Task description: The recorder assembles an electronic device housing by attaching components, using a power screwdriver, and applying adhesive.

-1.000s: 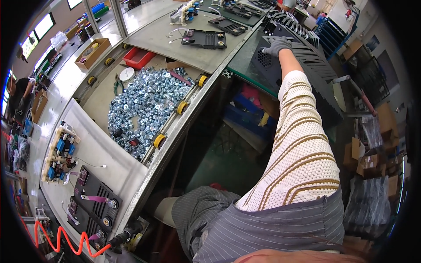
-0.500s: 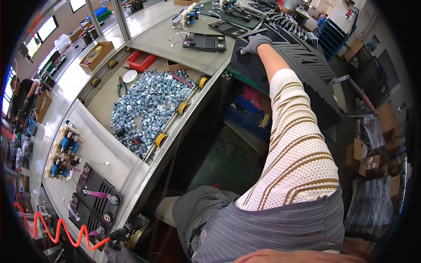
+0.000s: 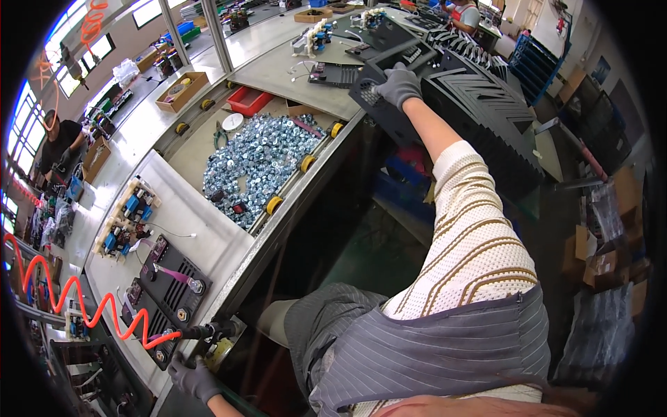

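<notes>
Your right hand (image 3: 399, 86) grips a perforated black panel (image 3: 389, 119), right of the heap of metal fasteners (image 3: 264, 156).
The panel sits tilted, pinched in your gloved fingers, with the stack of black panels (image 3: 479, 87) farther right of the heap. Your left hand (image 3: 196, 380) is on the near side of the heap, near the black tool (image 3: 217, 329) on its orange coiled cord (image 3: 165, 339); I cannot tell whether it grips anything.

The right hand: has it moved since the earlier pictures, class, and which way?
Yes. The right hand has moved left, closer to the uppermost yellow roller on the right side of the heap of small metal parts.
</notes>
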The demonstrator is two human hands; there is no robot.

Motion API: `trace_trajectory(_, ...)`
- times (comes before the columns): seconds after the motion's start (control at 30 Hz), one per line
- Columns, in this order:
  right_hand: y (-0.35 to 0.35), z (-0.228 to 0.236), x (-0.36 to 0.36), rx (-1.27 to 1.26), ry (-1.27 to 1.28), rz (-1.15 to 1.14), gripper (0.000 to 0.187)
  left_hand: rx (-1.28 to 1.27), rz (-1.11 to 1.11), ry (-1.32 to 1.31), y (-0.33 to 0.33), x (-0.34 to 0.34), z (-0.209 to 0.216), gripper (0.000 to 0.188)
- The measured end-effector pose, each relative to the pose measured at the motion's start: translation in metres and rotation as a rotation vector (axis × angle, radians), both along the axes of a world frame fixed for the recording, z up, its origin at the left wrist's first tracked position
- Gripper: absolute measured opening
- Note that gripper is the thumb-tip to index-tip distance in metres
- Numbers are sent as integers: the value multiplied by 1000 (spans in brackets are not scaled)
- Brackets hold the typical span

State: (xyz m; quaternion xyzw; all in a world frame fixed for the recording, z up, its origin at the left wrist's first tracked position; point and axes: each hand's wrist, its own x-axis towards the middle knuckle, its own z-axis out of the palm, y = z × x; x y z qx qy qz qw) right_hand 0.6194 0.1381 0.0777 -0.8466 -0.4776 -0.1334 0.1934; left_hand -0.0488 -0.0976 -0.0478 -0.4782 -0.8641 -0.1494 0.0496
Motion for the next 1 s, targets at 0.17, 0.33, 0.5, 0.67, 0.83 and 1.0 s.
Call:
trace_trajectory(0.17,-37,19,-47,335,-24,476,44,1,-4,17,1,4,6,49)
trace_trajectory(0.33,-105,48,-139,600,155,1095,40,112,-65,-60,-4,-21,-11,45)
trace_trajectory(0.5,-138,34,-203,630,497,1970,29,808,-238,-723,-18,29,60,36)
trace_trajectory(0.67,-159,-1,-333,510,926,2499,49,892,-399,-1323,-21,64,89,41)
trace_trajectory(0.83,-197,-40,-410,262,1333,2627,57,1003,-141,-1426,-52,50,71,39)
trace_trajectory(1.0,-187,-72,-443,65,1337,2643,51,1303,434,-1216,-240,6,52,37)
